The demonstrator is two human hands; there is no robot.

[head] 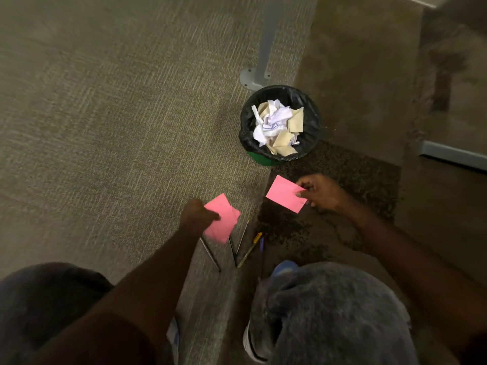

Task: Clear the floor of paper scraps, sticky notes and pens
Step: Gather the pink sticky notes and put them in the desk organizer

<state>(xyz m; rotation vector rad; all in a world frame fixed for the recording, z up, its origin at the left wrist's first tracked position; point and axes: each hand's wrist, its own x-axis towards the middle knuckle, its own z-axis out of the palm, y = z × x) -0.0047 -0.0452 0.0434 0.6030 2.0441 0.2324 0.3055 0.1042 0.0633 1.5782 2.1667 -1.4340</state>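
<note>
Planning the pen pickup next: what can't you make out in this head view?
- Pens: motion blur and the left-hand sticky note cover their tops; exact count unclear.
- Left hand: blurred, grip indistinct.
- Bin: crumpled paper hides anything deeper.
- Floor nearest the person: hidden by knees and arms.

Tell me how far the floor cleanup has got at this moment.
Done: crumpled paper already fills the bin. In hand: the left hand holds one pink note and the right hand holds another pink note, neither binned yet. Left: several pens lie on the carpet near the person's feet.
</note>
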